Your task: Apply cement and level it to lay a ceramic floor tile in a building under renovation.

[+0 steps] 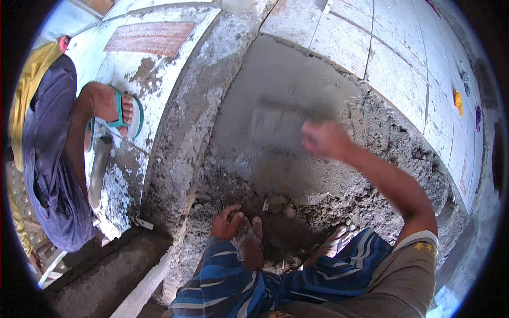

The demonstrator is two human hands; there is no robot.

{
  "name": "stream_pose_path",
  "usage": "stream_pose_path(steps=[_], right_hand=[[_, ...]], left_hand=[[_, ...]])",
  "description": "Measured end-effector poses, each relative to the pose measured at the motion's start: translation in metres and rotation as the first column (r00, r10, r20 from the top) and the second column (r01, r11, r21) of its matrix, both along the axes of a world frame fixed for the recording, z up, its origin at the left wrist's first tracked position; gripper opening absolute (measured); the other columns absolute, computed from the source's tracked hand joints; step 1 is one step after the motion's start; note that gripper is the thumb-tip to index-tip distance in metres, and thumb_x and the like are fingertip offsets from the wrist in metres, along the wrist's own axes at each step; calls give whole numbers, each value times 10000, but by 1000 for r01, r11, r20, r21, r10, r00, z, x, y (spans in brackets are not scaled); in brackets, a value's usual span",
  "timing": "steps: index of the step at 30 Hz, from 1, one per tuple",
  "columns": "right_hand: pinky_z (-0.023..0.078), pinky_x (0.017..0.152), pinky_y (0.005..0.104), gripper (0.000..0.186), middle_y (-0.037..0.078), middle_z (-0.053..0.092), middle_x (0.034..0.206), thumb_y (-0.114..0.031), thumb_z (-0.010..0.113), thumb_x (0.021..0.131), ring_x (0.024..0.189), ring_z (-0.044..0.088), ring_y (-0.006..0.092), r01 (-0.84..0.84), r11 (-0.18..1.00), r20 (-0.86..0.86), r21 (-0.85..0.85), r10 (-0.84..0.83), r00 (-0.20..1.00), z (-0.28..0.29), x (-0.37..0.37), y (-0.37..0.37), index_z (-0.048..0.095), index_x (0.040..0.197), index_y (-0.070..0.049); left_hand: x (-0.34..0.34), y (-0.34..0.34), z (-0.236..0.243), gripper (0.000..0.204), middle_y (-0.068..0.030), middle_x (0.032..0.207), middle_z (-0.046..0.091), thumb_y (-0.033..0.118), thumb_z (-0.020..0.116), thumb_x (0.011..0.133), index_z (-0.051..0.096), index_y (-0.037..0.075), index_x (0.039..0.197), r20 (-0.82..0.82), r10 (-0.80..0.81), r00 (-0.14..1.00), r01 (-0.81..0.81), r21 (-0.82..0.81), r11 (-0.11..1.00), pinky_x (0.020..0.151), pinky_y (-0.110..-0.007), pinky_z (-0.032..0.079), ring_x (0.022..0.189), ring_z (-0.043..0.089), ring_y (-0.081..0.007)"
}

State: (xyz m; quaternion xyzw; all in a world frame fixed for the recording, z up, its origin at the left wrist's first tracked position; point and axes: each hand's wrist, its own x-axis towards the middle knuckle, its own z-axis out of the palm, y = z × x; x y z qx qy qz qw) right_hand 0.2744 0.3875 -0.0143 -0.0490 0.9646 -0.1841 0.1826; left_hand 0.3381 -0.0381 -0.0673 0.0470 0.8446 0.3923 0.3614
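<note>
My right hand (324,140) reaches over a patch of wet grey mortar (286,69), its fingers closed round a flat trowel (266,123). Motion smears both hand and tool, so the trowel's exact outline is unclear. The blade appears to lie on or just above the smoothed surface. Close to my left foot, my left hand (227,222) is low with curled fingers. A thin line, like a wire or stalk, rises beside its fingertips; what the fingers hold, if anything, I cannot make out.
Rough mortar (392,138) borders the smooth patch on the right. White tiles (392,69) lie beyond. At left, another person's sandalled foot (108,103) rests on a white slab near a worn bar-shaped piece (99,172). A sunken channel (111,270) runs at lower left.
</note>
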Motion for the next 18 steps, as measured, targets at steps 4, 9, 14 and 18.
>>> stream_pose_path(steps=[4,9,14,18], right_hand=[[523,534,518,207,172,628,698,-301,520,930,605,659,379,-188,982,-27,27,188,982,-7,40,-40,527,1014,-112],[540,549,497,168,168,644,732,-224,505,908,671,684,353,21,975,-89,223,-1,996,-20,-13,0,527,1027,-107],[547,652,511,194,168,687,843,-218,486,931,802,688,379,166,931,-211,324,-100,972,-16,-76,52,549,1070,-98],[542,655,517,252,171,694,828,-242,498,924,786,684,383,336,889,-340,311,-226,913,-3,-107,70,542,1101,-68]], left_hand=[[-7,2,-7,457,-128,972,698,326,732,889,631,46,1236,97,72,993,-79,74,994,797,-376,537,906,662,-201],[-11,8,1,491,-116,995,691,346,744,881,622,36,1242,90,38,995,-46,80,996,802,-367,536,924,651,-186],[-11,21,8,535,-111,990,685,370,744,881,602,24,1263,40,16,999,-20,112,994,802,-377,540,934,653,-204],[-2,15,8,423,-79,900,696,179,755,862,615,12,1224,39,70,997,-76,177,981,744,-309,551,821,665,-151]])
